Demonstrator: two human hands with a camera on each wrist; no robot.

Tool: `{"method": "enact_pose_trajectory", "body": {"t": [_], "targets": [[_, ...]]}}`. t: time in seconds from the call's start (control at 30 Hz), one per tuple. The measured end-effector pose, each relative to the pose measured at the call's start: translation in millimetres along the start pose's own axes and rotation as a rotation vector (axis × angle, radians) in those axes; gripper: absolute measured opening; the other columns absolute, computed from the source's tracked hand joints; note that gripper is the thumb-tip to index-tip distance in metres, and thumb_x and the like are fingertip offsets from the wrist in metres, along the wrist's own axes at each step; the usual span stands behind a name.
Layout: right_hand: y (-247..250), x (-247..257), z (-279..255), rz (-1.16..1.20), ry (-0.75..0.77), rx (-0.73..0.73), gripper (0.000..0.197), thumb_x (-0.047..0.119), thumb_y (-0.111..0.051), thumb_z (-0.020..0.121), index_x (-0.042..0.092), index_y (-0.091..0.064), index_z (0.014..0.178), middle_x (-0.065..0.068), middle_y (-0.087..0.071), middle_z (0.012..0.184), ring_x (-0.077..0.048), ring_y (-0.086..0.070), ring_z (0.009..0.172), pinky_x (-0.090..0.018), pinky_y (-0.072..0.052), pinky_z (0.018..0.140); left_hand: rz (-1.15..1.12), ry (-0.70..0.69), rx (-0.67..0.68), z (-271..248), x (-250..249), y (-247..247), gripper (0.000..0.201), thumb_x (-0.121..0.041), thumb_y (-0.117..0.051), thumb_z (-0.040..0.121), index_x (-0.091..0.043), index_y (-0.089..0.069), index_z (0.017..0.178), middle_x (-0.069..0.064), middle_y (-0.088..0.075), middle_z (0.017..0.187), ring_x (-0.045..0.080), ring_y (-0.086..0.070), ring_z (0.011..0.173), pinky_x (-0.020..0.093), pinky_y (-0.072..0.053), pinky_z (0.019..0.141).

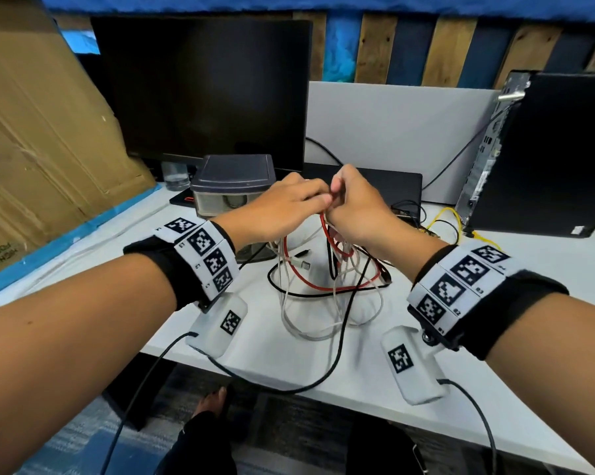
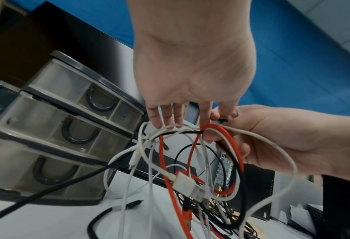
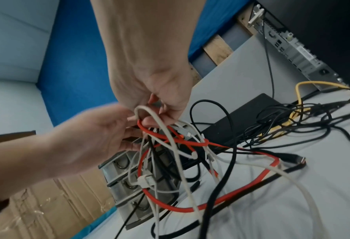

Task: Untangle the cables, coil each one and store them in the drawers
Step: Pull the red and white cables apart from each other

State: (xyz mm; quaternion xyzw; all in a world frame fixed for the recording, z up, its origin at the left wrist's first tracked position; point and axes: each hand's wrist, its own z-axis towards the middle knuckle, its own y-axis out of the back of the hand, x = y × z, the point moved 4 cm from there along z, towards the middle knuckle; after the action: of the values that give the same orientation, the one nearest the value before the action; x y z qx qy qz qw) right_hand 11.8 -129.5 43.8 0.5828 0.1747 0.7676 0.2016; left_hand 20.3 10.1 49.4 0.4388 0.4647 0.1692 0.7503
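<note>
Over the white table (image 1: 515, 389) my two hands meet and lift a tangle of red, white and black cables. My left hand (image 1: 318, 197) has strands running between and over its fingers (image 2: 166, 116). My right hand (image 1: 337, 195) pinches the top of the bundle, with red cable (image 2: 161, 155) and thick white cable (image 2: 282, 150) looping out of its grip (image 3: 157, 113). A white USB plug (image 2: 185, 182) dangles in the tangle. The loops trail on the table (image 1: 289, 320). The grey three-drawer unit (image 1: 234, 173) stands just behind my left hand, drawers closed (image 2: 57, 129).
A dark monitor (image 1: 203, 90) stands behind the drawers and a black PC tower (image 1: 546, 149) at the right, with a yellow cable (image 1: 450, 214) and thin black leads beside it. Cardboard (image 1: 42, 149) leans at the left. One black cable (image 1: 338, 337) hangs over the table's front edge.
</note>
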Motion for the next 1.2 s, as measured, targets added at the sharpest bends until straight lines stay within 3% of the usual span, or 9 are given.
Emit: {"method": "enact_pose_trajectory", "body": {"t": [0.2,0.37,0.47,0.6,0.77,0.87,0.97,1.1,1.2], "targets": [[-7,2,-1,-0.005,-0.020,0.004,0.036,-0.007,-0.048,0.083,0.027,-0.036,0.086,-0.007,-0.050,0.085,-0.024,-0.046,0.070,-0.036,-0.040,0.057,0.106,0.029,-0.097,9,-1,3,0.024,-0.043,-0.040,0.106,-0.035,-0.060,0.095,0.001,-0.051,0.113,0.020,-0.044,0.112,0.048,-0.038,0.099],[-5,2,-6,-0.077,0.025,0.023,0.037,-0.012,-0.046,0.078,0.019,-0.038,0.095,-0.001,-0.051,0.086,-0.018,-0.041,0.069,-0.031,-0.035,0.056,0.188,-0.023,-0.067,11,-5,4,0.007,-0.030,-0.055,0.100,-0.032,-0.061,0.104,-0.016,-0.057,0.112,0.016,-0.042,0.118,0.044,-0.022,0.091],[-1,-2,-5,-0.086,0.034,0.013,0.037,-0.011,-0.047,0.081,0.023,-0.037,0.091,-0.004,-0.053,0.087,-0.020,-0.043,0.070,-0.032,-0.037,0.054,0.247,-0.040,-0.020,12,-6,1,0.016,-0.021,-0.056,0.099,-0.031,-0.056,0.111,-0.012,-0.066,0.107,0.017,-0.051,0.112,0.044,-0.022,0.089],[12,-6,4,-0.044,0.044,-0.059,0.038,-0.004,-0.043,0.084,0.033,-0.037,0.085,-0.012,-0.059,0.085,-0.022,-0.047,0.070,-0.037,-0.040,0.058,0.353,0.052,0.106,10,10,-2,0.018,-0.024,-0.052,0.102,-0.040,-0.055,0.108,-0.010,-0.061,0.107,0.020,-0.046,0.109,0.048,-0.031,0.094],[51,-4,13,0.022,0.083,-0.369,0.033,0.002,-0.042,0.085,0.034,-0.041,0.093,-0.001,-0.048,0.076,-0.024,-0.043,0.068,-0.043,-0.043,0.063,0.159,0.100,0.072,4,28,-1,0.024,-0.038,-0.054,0.104,-0.016,-0.064,0.100,0.008,-0.068,0.098,0.028,-0.063,0.088,0.046,-0.051,0.080],[54,-4,9,-0.311,0.039,-0.251,0.035,0.001,-0.051,0.090,0.024,-0.044,0.114,-0.003,-0.059,0.087,-0.030,-0.055,0.087,-0.043,-0.049,0.079,0.167,0.076,0.036,5,26,-7,0.023,-0.036,-0.052,0.106,-0.017,-0.064,0.100,0.005,-0.068,0.095,0.025,-0.064,0.087,0.047,-0.050,0.081],[38,14,0,-0.697,0.204,-0.133,0.039,0.011,-0.058,0.091,0.027,-0.052,0.126,0.000,-0.066,0.110,-0.031,-0.051,0.113,-0.042,-0.044,0.095,0.150,0.043,-0.018,10,18,-10,0.020,-0.034,-0.048,0.107,-0.021,-0.059,0.097,0.000,-0.064,0.086,0.016,-0.056,0.073,0.037,-0.043,0.068],[13,25,5,-0.776,0.227,0.130,0.014,0.024,-0.052,0.102,0.014,-0.062,0.103,-0.012,-0.064,0.104,-0.030,-0.059,0.090,-0.034,-0.045,0.069,0.111,-0.025,-0.070,12,3,-11,0.014,-0.028,-0.046,0.109,-0.025,-0.058,0.101,-0.010,-0.057,0.079,0.005,-0.050,0.065,0.013,-0.036,0.055],[25,27,26,-0.572,0.210,-0.059,0.026,0.016,-0.046,0.104,0.002,-0.068,0.102,-0.017,-0.069,0.103,-0.032,-0.062,0.095,-0.032,-0.046,0.075,0.040,0.012,-0.079,12,7,-10,0.016,-0.024,-0.048,0.108,-0.020,-0.060,0.098,-0.008,-0.058,0.081,0.009,-0.051,0.069,0.018,-0.041,0.061]]}}
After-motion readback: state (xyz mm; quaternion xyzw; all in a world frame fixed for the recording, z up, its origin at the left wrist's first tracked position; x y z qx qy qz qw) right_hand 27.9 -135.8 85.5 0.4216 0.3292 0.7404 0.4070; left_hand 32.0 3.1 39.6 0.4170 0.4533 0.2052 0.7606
